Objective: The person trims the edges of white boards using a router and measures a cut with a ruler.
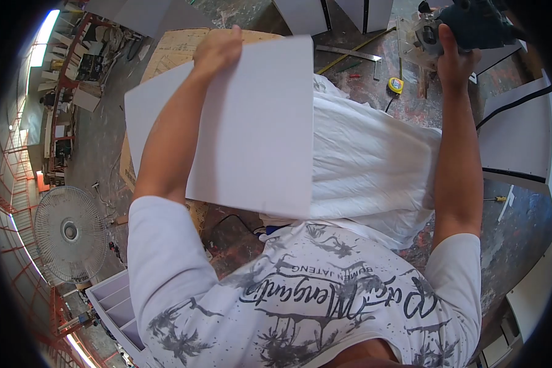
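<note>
My left hand (218, 52) is closed on the far edge of a large white board (257, 129), which lies tilted in front of me, under my left forearm. Some of its fingers are out of sight. At the upper right, my right hand (457, 66) is wrapped around a dark teal power tool (481, 24) with a clear part at its front; its exact kind is hard to make out. White cloth (374, 153) covers my lap, right of the board. A yellow tape measure (396, 85) lies on the floor between my hands.
A metal square (352, 54) lies beyond the cloth, and a screwdriver (495, 199) is right of my arm. White panels (515, 144) stand at the right. A wooden sheet (184, 46) is under the board. At the left is a large fan (70, 233), near a shelved white unit (118, 303).
</note>
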`<move>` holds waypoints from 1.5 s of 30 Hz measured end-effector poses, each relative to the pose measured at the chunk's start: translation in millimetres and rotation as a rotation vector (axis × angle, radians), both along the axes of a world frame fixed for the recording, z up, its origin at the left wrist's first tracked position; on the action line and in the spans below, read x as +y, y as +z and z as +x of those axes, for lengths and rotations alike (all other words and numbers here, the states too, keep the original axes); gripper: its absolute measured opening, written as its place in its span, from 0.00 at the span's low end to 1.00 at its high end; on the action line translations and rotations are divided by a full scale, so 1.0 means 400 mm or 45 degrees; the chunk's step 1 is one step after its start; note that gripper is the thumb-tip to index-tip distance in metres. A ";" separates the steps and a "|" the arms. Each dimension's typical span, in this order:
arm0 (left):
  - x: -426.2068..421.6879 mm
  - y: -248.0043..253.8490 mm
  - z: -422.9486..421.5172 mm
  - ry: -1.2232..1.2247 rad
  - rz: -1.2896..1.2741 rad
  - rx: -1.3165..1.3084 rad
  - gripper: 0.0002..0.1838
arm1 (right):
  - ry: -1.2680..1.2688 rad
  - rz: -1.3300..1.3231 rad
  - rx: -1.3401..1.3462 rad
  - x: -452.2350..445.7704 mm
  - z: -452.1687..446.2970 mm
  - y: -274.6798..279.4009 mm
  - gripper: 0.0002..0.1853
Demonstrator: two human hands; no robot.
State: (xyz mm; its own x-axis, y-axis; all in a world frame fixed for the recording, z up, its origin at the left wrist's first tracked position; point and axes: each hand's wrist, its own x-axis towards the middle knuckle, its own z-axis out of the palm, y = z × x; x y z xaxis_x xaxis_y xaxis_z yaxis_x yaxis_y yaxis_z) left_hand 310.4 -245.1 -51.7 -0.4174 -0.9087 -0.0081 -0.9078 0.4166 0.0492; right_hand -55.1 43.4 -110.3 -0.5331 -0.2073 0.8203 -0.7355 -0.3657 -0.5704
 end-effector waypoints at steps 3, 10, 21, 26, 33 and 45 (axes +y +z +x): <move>-0.183 -0.023 0.004 0.244 -0.053 0.207 0.34 | 0.008 0.024 -0.059 0.003 -0.019 -0.017 0.24; -0.366 -0.057 0.216 -0.164 -0.045 0.311 0.43 | -0.001 0.098 0.011 0.007 0.001 -0.004 0.22; -0.132 -0.184 0.539 0.015 -0.241 0.173 0.40 | 0.258 0.094 -0.234 -0.031 0.034 -0.004 0.25; 0.034 -0.144 0.584 0.394 -0.197 -0.080 0.39 | 0.248 0.107 -0.158 -0.043 0.031 -0.001 0.24; 0.353 -0.138 0.434 -0.180 -0.019 0.199 0.45 | 0.248 0.146 -0.065 -0.064 0.049 -0.001 0.22; 0.407 -0.114 0.200 -0.751 0.175 -0.030 0.47 | 0.270 0.277 -0.218 -0.194 0.291 0.014 0.31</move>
State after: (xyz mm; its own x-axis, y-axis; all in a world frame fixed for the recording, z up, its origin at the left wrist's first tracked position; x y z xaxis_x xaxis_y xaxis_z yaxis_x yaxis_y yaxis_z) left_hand 390.4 -82.2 -97.3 -0.8489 -0.5138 -0.1242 -0.5269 0.8413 0.1213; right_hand 61.3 -34.3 -104.8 -0.5852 -0.4886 0.6471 -0.5432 -0.3563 -0.7602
